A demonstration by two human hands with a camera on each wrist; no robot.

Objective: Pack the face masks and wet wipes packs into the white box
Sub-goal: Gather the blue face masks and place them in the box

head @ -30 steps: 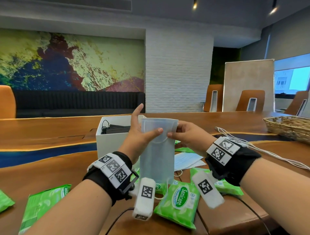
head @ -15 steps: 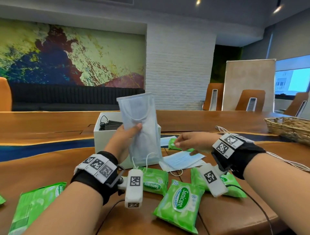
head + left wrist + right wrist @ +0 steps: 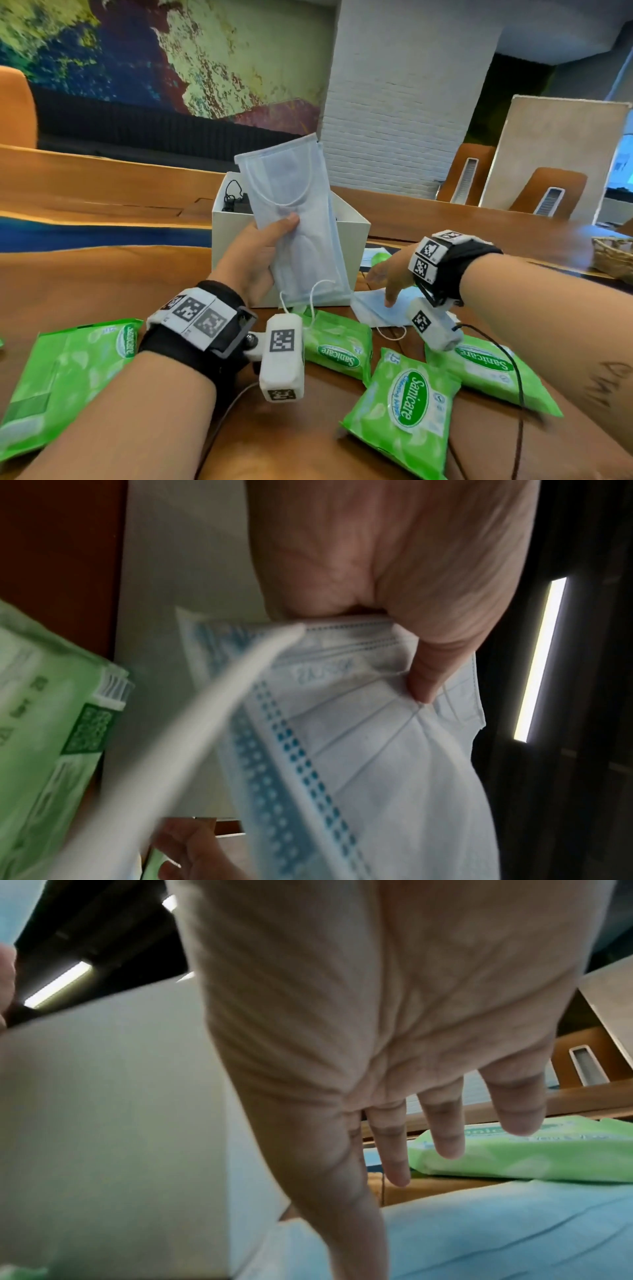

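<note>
My left hand (image 3: 263, 246) grips a pale blue face mask (image 3: 294, 219) upright in front of the white box (image 3: 354, 233); the thumb presses its front (image 3: 424, 669). Inside the box lies something black with cords (image 3: 234, 198). My right hand (image 3: 387, 277) is open, fingers spread (image 3: 441, 1131), hovering just above more blue masks (image 3: 376, 308) lying on the table right of the box. Several green wet wipes packs lie in front: one at the left (image 3: 68, 373), one by the box (image 3: 337, 346), one in the middle (image 3: 404, 407), one at the right (image 3: 493, 370).
The wooden table (image 3: 96, 274) has a blue resin strip behind. A wicker basket (image 3: 613, 253) sits at the far right edge. Another green pack (image 3: 534, 1150) lies beyond the masks beside the box. Cables run from both wrist cameras across the near table.
My right hand has let go of the mask and dropped to the masks on the table. My left hand keeps the mask upright by the box; the view has tilted down.
</note>
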